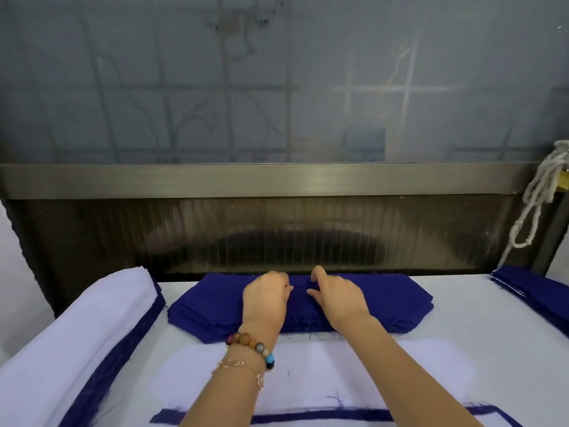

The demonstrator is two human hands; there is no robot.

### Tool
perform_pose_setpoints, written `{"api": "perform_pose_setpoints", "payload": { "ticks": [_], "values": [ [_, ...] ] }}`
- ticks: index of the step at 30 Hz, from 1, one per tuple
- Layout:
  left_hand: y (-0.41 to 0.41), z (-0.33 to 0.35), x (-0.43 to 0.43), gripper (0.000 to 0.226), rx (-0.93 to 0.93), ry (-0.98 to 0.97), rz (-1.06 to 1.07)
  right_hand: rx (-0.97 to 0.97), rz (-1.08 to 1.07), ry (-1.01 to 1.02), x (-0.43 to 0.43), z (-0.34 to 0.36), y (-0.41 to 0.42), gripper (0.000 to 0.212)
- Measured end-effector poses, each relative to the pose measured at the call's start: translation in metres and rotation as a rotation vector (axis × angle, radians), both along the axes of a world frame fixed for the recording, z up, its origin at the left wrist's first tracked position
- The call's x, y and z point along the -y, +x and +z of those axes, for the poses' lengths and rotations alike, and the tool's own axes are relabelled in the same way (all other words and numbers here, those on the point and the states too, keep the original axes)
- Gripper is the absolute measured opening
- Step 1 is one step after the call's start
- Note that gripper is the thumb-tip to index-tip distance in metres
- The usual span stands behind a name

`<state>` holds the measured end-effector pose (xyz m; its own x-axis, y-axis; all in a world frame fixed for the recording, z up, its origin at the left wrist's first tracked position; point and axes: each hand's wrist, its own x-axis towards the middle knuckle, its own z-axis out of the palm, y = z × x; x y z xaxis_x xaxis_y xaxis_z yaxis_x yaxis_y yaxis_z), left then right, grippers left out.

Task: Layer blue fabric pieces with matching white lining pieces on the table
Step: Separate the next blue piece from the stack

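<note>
2 hands on 1 blue stack

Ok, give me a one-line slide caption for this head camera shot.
Left hand and right hand on the blue fabric stack, white lining piece lying nearer on the table.

**Garment workshop, cloth-covered bench**

A padded work table holds a stack of cut blue fabric pieces, a white lining pile at the left and another blue stack at the right. A long metal machine housing runs behind.
</note>
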<state>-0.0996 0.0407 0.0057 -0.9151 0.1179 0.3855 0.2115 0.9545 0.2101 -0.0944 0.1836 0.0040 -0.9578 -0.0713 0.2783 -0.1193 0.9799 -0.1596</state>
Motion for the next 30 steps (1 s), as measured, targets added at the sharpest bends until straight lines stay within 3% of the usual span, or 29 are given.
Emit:
{"api": "perform_pose_setpoints", "payload": {
  "ticks": [5,10,15,21,26,30],
  "values": [
    [-0.001,-0.018,-0.001,0.019,-0.059,0.117,0.04,0.02,0.006,-0.119,-0.009,-0.004,-0.009,0.029],
    [-0.006,-0.027,-0.003,0.03,-0.052,0.112,0.038,0.014,0.005,-0.166,-0.012,-0.008,-0.012,0.025],
    [-0.007,-0.029,0.001,0.024,-0.088,0.027,0.093,0.005,0.007,-0.173,-0.011,-0.008,-0.01,0.021],
    [-0.009,-0.028,0.006,0.025,-0.081,0.032,-0.004,-0.151,-0.003,-0.227,-0.009,-0.022,-0.004,0.017],
    [-0.007,-0.025,0.007,0.011,-0.068,0.14,-0.062,-0.226,0.033,-0.148,-0.011,-0.027,-0.006,0.015],
    [-0.005,-0.022,0.006,0.037,-0.099,0.108,-0.069,-0.204,0.053,-0.182,-0.01,-0.027,-0.007,0.012]
  ]
}}
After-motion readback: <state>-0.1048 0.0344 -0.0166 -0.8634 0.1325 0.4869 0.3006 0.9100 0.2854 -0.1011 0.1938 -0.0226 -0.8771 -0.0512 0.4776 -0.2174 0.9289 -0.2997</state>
